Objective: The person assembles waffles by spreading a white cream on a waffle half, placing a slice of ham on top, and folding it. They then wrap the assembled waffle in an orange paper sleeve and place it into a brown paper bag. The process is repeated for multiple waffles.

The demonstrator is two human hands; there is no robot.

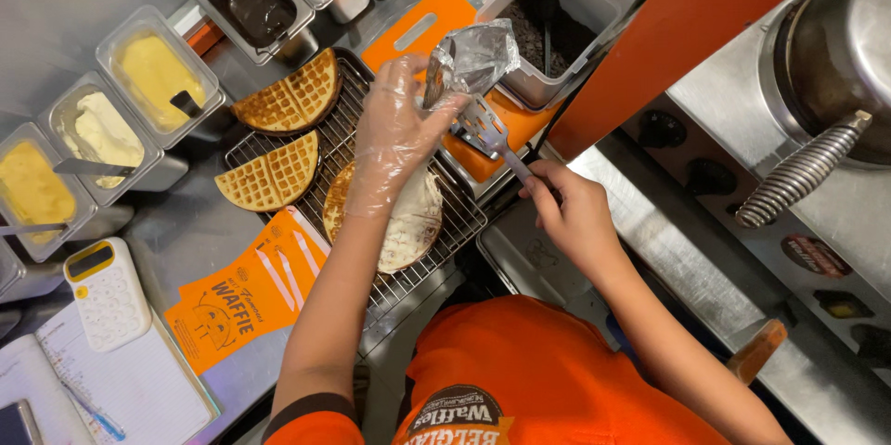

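My left hand (397,134), in a thin clear plastic glove, reaches over a wire rack (436,264) and pinches a crumpled clear plastic sheet (475,55) against the blade of a metal slotted spatula (484,128). My right hand (573,213), bare, grips the spatula's handle to the right of the rack. Under my left wrist lies a round waffle (413,222) covered with a pale spread. Two half waffles, one at the back (290,95) and one nearer (269,176), rest on the rack's left side.
Tubs of yellow cream (153,69), white cream (97,129) and dark chocolate sauce (255,4) line the left counter. A chocolate-chip bin (548,32), orange board (418,23), orange paper sleeves (246,296), calculator (107,292) and notebook (121,380) surround the rack. A waffle iron's coiled handle (803,171) juts out on the right.
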